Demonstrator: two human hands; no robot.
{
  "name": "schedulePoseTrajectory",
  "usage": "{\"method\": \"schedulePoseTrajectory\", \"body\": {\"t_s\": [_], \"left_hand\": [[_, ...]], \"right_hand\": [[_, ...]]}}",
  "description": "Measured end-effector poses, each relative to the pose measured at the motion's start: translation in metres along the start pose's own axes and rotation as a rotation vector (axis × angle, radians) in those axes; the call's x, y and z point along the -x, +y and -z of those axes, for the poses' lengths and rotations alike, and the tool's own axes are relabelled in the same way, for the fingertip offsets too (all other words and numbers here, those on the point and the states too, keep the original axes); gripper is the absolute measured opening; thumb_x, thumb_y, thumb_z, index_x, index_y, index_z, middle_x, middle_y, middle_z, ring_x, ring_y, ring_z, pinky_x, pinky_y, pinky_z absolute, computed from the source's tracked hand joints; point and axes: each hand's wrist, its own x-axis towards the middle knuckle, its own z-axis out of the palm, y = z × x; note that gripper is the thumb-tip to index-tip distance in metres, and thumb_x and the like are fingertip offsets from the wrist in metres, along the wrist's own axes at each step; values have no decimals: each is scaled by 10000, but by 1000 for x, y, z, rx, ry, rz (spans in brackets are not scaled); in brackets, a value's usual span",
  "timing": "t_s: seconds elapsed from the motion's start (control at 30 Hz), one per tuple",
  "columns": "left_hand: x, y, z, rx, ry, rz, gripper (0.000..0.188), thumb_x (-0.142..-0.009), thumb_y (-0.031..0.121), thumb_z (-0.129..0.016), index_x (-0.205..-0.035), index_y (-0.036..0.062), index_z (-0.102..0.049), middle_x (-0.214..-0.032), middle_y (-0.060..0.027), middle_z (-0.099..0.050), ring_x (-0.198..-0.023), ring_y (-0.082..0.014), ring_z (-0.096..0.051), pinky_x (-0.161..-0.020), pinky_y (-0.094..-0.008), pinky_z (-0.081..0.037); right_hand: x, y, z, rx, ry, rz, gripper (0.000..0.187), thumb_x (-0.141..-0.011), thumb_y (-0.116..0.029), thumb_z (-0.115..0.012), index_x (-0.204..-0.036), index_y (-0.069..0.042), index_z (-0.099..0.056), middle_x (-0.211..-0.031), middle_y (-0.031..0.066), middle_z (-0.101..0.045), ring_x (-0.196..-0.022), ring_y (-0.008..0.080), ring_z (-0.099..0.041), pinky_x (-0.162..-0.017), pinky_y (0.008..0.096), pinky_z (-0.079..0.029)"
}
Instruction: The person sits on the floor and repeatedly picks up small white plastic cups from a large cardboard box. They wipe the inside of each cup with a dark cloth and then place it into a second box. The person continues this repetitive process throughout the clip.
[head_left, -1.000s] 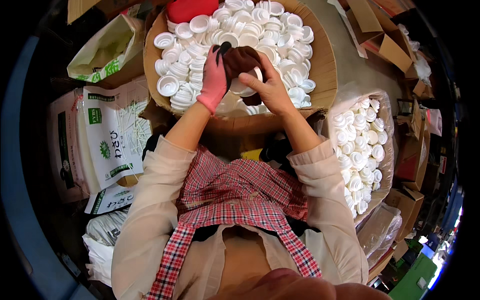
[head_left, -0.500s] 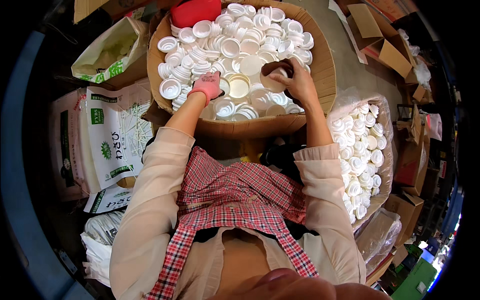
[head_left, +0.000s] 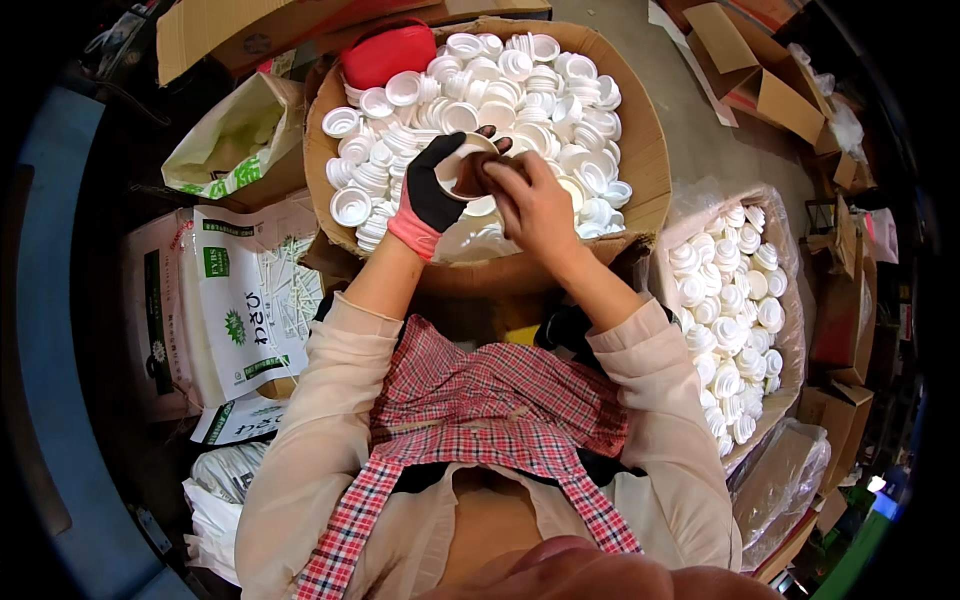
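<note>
A shallow round white lid (head_left: 453,160) is gripped by my left hand (head_left: 430,200), which wears a pink and black glove. With my bare right hand (head_left: 540,205) I pinch a dark brown cloth (head_left: 470,178) against the inside of that lid. Both hands meet over the near half of a big cardboard box (head_left: 648,140). Heaped inside it are many white plastic lids (head_left: 535,80), some nested in stacks. Part of the held lid is hidden by the cloth and my fingers.
A red pouch (head_left: 388,52) lies on the heap's far left. To the right stands a plastic-lined box (head_left: 790,340) full of white caps. On the left are a printed white bag (head_left: 225,290), thin white sticks (head_left: 287,290) and an open bag (head_left: 215,150). Open cartons (head_left: 780,100) stand far right.
My hands have come together over the box. The left has left the heap and now holds a lid. The right has moved leftward and down with the cloth, now against that lid.
</note>
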Motion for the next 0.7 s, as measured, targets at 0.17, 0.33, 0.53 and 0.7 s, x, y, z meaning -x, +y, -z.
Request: {"method": "schedulePoseTrajectory", "body": {"t_s": [0.17,0.33,0.53,0.7], "left_hand": [[-3,6,23,248,-281,179,825,-921,650,-301,-1291,-75,-440,-1306,-249,-492,-1176,-368,-495,-1054,-472,-348],[1,-22,40,-615,-262,-204,415,-969,322,-332,-1262,74,-490,-1223,-94,-555,-1107,-188,-531,-976,-330,-396],[18,19,13,-1665,-74,-688,343,-796,89,-662,-1115,6,-566,-991,-165,-636,-898,-317,-624,-773,-399,-506],[18,57,54,-1471,440,38,326,-815,263,-668,-994,-3,-609,-866,-144,-654,-834,-262,-640,-765,-357,-492]], "right_hand": [[5,-28,-11,33,6,161,265,-777,-115,-692,-1039,-135,-652,-875,68,-556,-746,243,-605,-574,346,-492],[-12,-30,-15,45,61,198,297,-765,-106,-680,-1056,-166,-667,-869,56,-560,-746,229,-604,-579,335,-499],[-22,33,2,211,-71,-182,176,-803,-191,-627,-965,-163,-692,-883,94,-577,-789,316,-615,-631,412,-501],[-10,62,1,130,-715,-267,220,-828,-277,-626,-983,-144,-704,-1246,118,-543,-907,321,-629,-775,407,-503]]}}
